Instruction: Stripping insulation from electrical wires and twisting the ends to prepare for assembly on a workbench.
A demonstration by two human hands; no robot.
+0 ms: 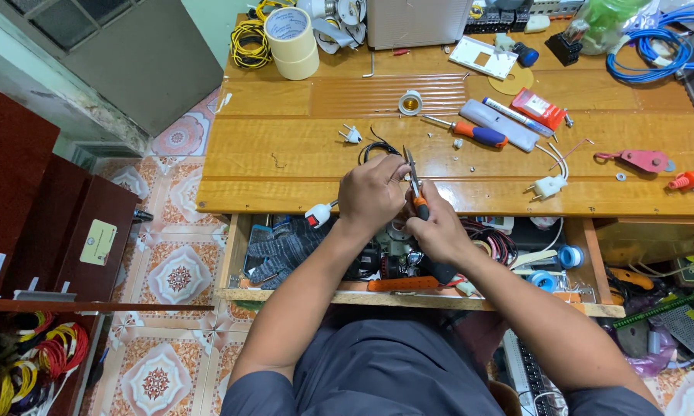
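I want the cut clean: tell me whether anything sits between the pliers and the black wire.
Nothing visible does. The right hand holds the pliers with the tips at the black wire, which the left hand grips; the contact point itself is partly hidden by the fingers.

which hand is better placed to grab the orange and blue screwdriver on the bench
Probably the left hand. The right hand is wrapped around the orange-handled pliers, while the left pinches only the black wire. The screwdriver lies on the right, though, so the left must cross over.
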